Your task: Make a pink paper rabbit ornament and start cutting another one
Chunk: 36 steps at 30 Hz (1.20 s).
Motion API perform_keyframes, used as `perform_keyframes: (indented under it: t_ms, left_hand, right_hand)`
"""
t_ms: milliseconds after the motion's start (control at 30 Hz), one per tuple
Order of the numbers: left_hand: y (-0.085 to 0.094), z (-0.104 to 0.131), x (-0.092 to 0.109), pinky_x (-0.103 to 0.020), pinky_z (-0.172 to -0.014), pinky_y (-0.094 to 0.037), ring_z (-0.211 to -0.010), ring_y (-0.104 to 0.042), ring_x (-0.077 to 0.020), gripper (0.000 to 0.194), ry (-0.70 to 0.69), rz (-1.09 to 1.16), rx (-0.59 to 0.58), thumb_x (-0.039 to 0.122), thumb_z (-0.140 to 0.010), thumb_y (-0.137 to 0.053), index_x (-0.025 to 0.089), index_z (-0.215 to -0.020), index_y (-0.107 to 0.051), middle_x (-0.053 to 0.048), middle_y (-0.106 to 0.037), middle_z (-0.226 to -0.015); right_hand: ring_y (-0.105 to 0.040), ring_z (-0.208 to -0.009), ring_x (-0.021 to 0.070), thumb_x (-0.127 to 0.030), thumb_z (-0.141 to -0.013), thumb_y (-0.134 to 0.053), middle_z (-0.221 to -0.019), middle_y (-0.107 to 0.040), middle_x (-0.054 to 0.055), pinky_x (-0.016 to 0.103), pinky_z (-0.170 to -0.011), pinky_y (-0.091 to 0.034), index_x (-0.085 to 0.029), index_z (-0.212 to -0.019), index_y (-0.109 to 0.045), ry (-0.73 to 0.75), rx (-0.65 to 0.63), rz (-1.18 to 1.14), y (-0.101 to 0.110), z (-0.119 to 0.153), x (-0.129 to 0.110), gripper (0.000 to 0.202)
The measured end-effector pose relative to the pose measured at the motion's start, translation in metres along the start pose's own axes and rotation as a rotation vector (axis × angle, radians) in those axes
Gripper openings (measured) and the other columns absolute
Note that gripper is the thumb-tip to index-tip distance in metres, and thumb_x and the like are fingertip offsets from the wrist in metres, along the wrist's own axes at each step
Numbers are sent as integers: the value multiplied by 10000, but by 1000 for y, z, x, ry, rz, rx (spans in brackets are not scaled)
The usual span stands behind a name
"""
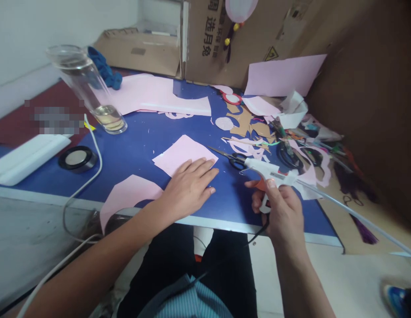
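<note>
My left hand (188, 190) lies flat with its fingers stretched out over the near corner of a squarish pink paper piece (180, 154) on the blue table. My right hand (281, 207) is wrapped round the handle of a white hot glue gun (268, 168) with an orange trigger. Its nozzle points left, and a long glue stick (351, 207) sticks out of its back toward the lower right. Just beyond the nozzle lie black-handled scissors (237, 160), blades toward the left. A curved pink paper offcut (131, 192) rests by my left forearm, over the table's front edge.
A tilted-looking glass (108, 115) with some liquid stands at the back left. Nearby are a tape roll (78, 159), a white power strip (29, 159) and its cable. Paper scraps (252, 148) and tools clutter the right. Cardboard walls (205, 48) enclose the back and right.
</note>
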<state>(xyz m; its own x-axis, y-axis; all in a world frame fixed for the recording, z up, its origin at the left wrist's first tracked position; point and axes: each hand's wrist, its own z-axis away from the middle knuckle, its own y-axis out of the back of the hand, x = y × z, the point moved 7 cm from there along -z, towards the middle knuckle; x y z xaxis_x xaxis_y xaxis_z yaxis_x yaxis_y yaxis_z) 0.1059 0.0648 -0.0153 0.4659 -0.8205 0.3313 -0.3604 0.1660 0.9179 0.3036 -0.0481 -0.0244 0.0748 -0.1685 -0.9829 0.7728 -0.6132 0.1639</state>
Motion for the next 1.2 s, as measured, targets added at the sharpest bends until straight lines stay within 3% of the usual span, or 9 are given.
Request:
perform_keyframes:
  t_ms: [133, 233, 300, 433, 600, 900, 1000, 1100, 1200]
  left_hand:
    - [14, 4, 10, -586, -1297, -361, -1560, -492, -337, 340, 33, 139, 113, 249, -1056, -592, 196, -1377, -691, -149, -594, -1627]
    - [27, 11, 16, -511, -1170, -525, -1347, -681, -288, 271, 175, 443, 210, 268, -1047, -615, 229, -1295, -717, -118, -742, -1423]
    - [24, 15, 17, -466, -1025, -608, -1166, -762, -268, 263, 317, 686, 146, 312, -1025, -655, 251, -1274, -713, -85, -806, -1263]
    - [14, 18, 11, -363, -817, -627, -931, -784, -218, 252, 497, 1095, 55, 333, -977, -708, 246, -1212, -681, -53, -817, -1018]
    - [18, 13, -31, -225, -533, -483, -637, -709, -146, 124, 758, 1346, 100, 307, -979, -702, 224, -1040, -634, -20, -746, -803]
    - [51, 13, -123, -221, -454, -412, -426, -561, -115, 99, 920, 1099, 398, 92, -839, -680, 187, -850, -656, 16, -630, -581]
    - [54, 20, -140, -225, -444, -378, -431, -564, -128, 110, 979, 1040, 440, 81, -825, -667, 189, -827, -642, 5, -633, -564]
    - [60, 26, -155, -238, -434, -321, -450, -567, -141, 89, 983, 953, 459, 105, -836, -668, 190, -852, -648, -3, -639, -584]
    - [70, 34, -168, -269, -465, -342, -489, -569, -160, 58, 955, 784, 432, 169, -875, -672, 196, -927, -670, -11, -650, -640]
  right_hand:
    - [-479, -489, 134, -680, -944, -702, -627, -590, 12, 215, -340, -214, -161, -1030, -802, -99, -89, -98, -11, -6, -4, 536]
    - [-597, -569, 147, -620, -938, -728, -795, -733, 53, 215, -386, -378, -190, -1102, -804, -174, -194, -262, -34, -15, -15, 466]
    - [-704, -717, 161, -534, -932, -762, -1059, -817, 74, 238, -543, -545, -230, -1169, -790, -171, -250, -380, -57, -23, -28, 387]
    - [-759, -863, 167, -448, -993, -711, -1145, -835, 75, 241, -672, -586, -211, -1079, -798, -163, -378, -471, -120, -45, -49, 267]
    - [-717, -751, 107, -347, -1085, -616, -1017, -834, 53, 188, -606, -533, -171, -952, -768, -250, -540, -456, -207, -76, -64, 268]
    - [-602, -597, 138, -242, -1121, -488, -687, -658, 17, 246, -609, -531, -194, -815, -644, -398, -762, -219, -322, -99, -68, 347]
    - [-584, -588, 151, -159, -1011, -653, -648, -626, 11, 255, -596, -517, -186, -806, -664, -374, -755, -132, -325, -102, -71, 207]
    - [-660, -688, 183, -112, -923, -734, -727, -699, 47, 293, -678, -551, -169, -837, -703, -259, -727, -31, -297, -111, -81, 108]
    - [-725, -820, 231, -133, -886, -753, -898, -779, 80, 345, -768, -554, -168, -1017, -773, 186, -654, 314, -246, -123, -105, 137]
